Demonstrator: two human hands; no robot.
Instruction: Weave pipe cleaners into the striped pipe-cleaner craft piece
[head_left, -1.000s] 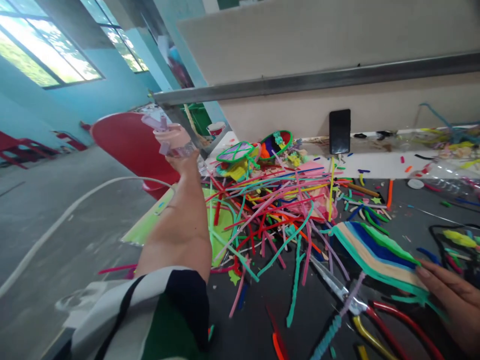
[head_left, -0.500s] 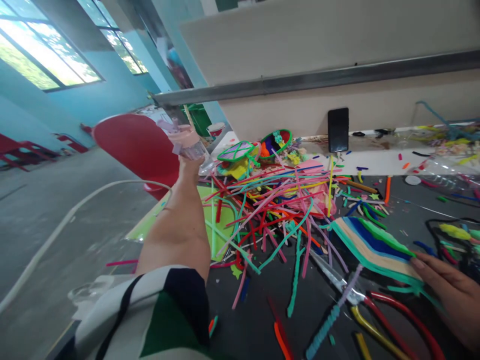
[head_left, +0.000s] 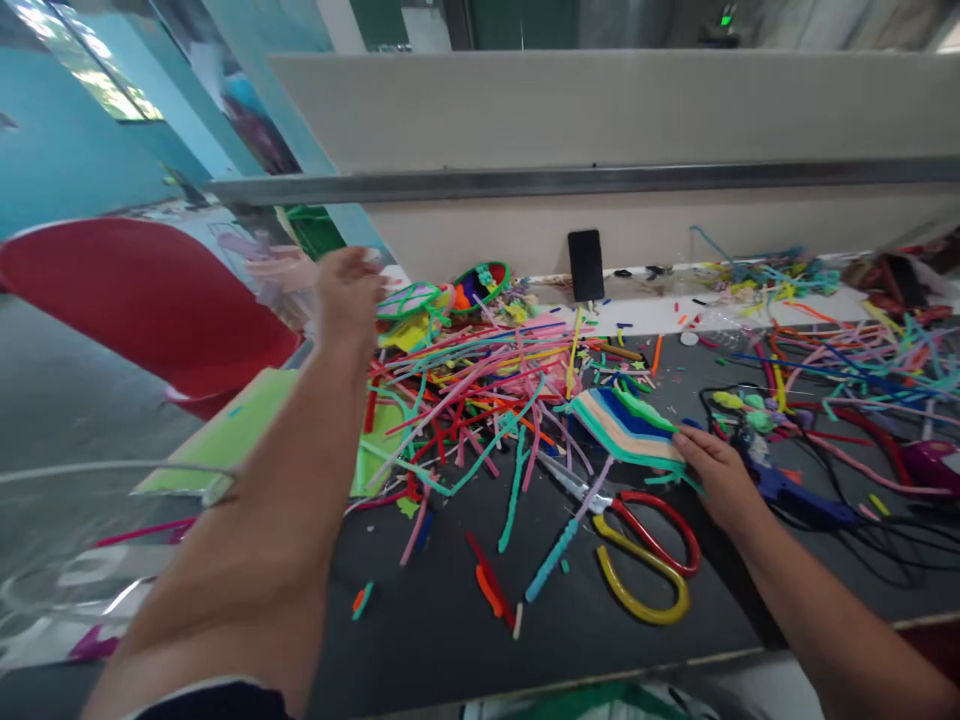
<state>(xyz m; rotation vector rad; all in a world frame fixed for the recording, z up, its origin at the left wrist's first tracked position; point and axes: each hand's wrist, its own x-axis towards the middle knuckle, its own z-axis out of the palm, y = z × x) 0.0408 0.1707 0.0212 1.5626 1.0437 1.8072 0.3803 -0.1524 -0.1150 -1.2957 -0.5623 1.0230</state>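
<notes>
Far left: red chair (head_left: 142, 290), pale-topped bottle (head_left: 283, 275) just beside the left hand (head_left: 349, 290). That hand blurred, fingers partly curled; cannot tell whether it holds anything. Center: tangled fuzzy stems (head_left: 480, 385), plenty unused. Scissors (head_left: 619, 500) lie unheld on the table (head_left: 450, 640). Right of center: striped piece (head_left: 626, 430), edge pinched in the right hand (head_left: 716, 475). Bands laid side by side, looks well advanced; teal ends stick out, apparently untrimmed. Farther right: blue glue gun (head_left: 799, 495), unheld.
</notes>
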